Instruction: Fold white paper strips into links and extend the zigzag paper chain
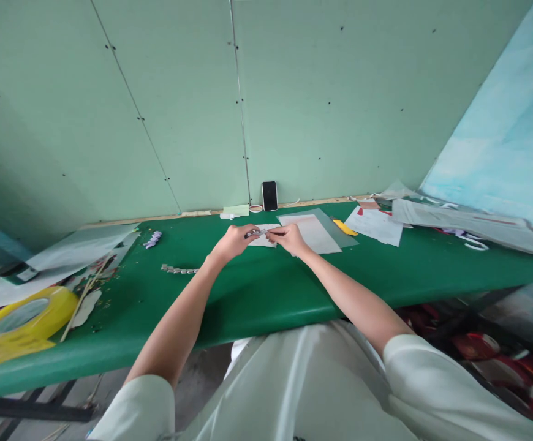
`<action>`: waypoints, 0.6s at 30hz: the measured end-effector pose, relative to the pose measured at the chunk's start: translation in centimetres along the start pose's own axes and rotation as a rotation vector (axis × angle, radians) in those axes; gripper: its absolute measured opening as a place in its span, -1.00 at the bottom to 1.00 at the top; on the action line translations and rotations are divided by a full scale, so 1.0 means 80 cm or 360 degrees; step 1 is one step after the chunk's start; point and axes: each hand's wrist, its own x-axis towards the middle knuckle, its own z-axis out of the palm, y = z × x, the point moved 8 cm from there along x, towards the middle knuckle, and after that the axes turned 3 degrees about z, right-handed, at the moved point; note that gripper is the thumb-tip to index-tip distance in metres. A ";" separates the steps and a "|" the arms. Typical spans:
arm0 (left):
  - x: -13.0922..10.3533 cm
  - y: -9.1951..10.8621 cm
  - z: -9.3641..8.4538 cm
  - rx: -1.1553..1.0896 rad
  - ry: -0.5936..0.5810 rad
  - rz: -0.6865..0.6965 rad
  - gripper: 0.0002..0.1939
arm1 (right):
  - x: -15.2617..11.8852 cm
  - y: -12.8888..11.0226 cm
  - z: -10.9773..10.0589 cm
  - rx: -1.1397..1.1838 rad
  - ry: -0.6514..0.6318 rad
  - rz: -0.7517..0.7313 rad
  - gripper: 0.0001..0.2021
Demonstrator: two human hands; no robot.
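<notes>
Near the middle of the green table, my left hand (236,239) and my right hand (288,237) meet over a small white paper (263,236). Between their fingertips is a small silvery piece (261,232), too small to make out well. Both hands have their fingers pinched on it. A row of small grey linked pieces (179,269) lies on the table left of my left forearm. Farther left rests a purple bundle (152,239).
A phone (269,196) leans upright against the wall. Right of my hands are a paper sheet (310,233), a yellow cutter (345,227) and more papers (375,225). At the left lie a yellow tape roll (59,306), thin sticks (85,294) and sheets (76,245).
</notes>
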 end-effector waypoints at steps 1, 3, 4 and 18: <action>0.000 -0.001 0.000 0.0002 0.0000 -0.0008 -0.72 | 0.000 0.000 0.000 0.0005 -0.0004 -0.0006 -0.60; 0.000 -0.003 0.000 0.0005 -0.0001 -0.0023 -0.72 | -0.001 -0.001 0.001 0.0007 -0.0005 -0.0009 -0.60; 0.000 -0.003 0.000 0.0006 -0.0002 -0.0026 -0.72 | -0.001 -0.001 0.002 0.0003 -0.0001 -0.0006 -0.59; -0.008 -0.069 -0.023 0.0516 0.0023 -0.0393 -0.71 | 0.012 0.049 0.001 -0.0788 -0.0353 -0.0054 -0.63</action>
